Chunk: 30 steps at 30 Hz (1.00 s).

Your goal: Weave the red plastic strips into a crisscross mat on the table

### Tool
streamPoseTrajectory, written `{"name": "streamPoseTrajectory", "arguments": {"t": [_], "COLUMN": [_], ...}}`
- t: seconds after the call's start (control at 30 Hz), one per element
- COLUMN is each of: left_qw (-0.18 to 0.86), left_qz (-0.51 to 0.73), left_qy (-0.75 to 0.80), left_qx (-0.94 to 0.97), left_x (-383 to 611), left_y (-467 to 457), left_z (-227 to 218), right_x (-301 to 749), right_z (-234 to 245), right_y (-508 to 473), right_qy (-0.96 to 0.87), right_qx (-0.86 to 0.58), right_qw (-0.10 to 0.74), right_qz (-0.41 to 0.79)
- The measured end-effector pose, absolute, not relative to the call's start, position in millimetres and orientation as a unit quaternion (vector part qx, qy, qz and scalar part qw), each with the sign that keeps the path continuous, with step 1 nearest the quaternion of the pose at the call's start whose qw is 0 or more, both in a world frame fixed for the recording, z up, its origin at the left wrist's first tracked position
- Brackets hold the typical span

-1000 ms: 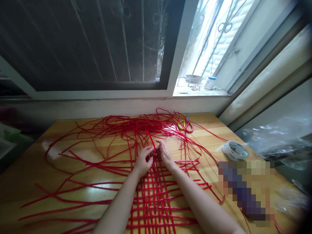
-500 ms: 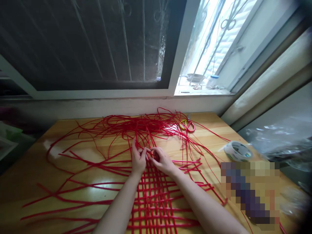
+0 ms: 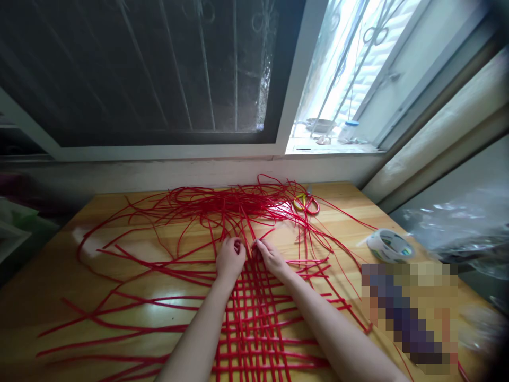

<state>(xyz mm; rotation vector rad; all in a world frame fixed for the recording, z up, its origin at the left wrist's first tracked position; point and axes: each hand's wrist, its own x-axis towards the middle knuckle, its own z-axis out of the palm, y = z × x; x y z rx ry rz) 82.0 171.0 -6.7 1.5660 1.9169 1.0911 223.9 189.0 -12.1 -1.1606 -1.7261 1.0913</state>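
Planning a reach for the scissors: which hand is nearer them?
The right hand: it is toward the scissors, while the left hand lies farther left.

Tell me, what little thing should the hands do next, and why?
Perhaps the right hand could straighten the red strip next to it: that end slants away, while crosswise strips in the woven grid run nearly level. The left hand is close enough to help.

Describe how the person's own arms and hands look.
The left hand and right hand are bare, with no gloves and no ring that can be made out. The left forearm and right forearm show no sleeve, watch or bracelet.
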Motion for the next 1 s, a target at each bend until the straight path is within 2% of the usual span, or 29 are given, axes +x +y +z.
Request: {"name": "streamPoseTrajectory", "arguments": {"t": [0.3, 0.43, 0.6, 0.8, 1.0], "left_qw": [0.234, 0.257, 0.284, 0.302, 0.310], "left_qz": [0.349, 0.373, 0.423, 0.464, 0.469], "left_qy": [0.693, 0.668, 0.615, 0.544, 0.499], "left_qx": [0.585, 0.591, 0.601, 0.630, 0.659], "left_x": [81.9, 77.7, 74.5, 74.3, 75.1], "left_y": [171.5, 170.1, 166.0, 161.0, 160.2], "left_z": [-4.4, -5.2, -5.1, -0.5, -3.9], "right_x": [226.1, 225.8, 224.4, 224.3, 224.7], "right_z": [-7.2, -12.3, -20.2, -12.2, -5.0], "right_y": [189.2, 190.6, 194.7, 196.9, 193.0], "right_qy": [-0.701, -0.686, -0.640, -0.636, -0.692], "right_qx": [-0.424, -0.438, -0.462, -0.424, -0.406], "right_qw": [0.383, 0.371, 0.398, 0.376, 0.375], "right_qz": [0.427, 0.447, 0.467, 0.524, 0.464]}}
